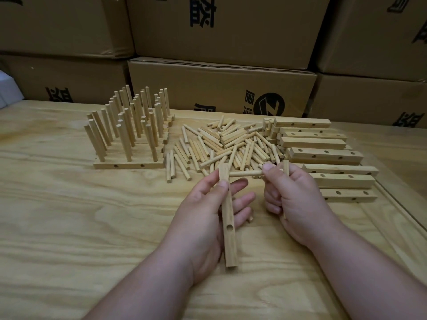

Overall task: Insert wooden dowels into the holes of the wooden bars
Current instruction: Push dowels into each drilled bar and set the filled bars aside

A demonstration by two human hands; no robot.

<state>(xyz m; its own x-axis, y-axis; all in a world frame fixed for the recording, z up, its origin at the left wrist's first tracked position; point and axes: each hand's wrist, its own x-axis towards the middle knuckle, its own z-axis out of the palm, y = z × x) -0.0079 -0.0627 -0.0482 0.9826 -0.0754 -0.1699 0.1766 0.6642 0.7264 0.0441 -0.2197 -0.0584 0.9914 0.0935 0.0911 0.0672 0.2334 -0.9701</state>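
Now left hand [208,204] grips bar [228,218]; right hand [291,199] pinches dowel [246,173].

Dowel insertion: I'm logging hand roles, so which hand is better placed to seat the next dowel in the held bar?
The right hand: it pinches a dowel whose tip meets the bar, which the left hand grips.

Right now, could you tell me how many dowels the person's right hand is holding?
2: one dowel lies sideways, pinched at its right end, reaching toward the bar; a second dowel stands upright in the right hand. The fingers may hide more.
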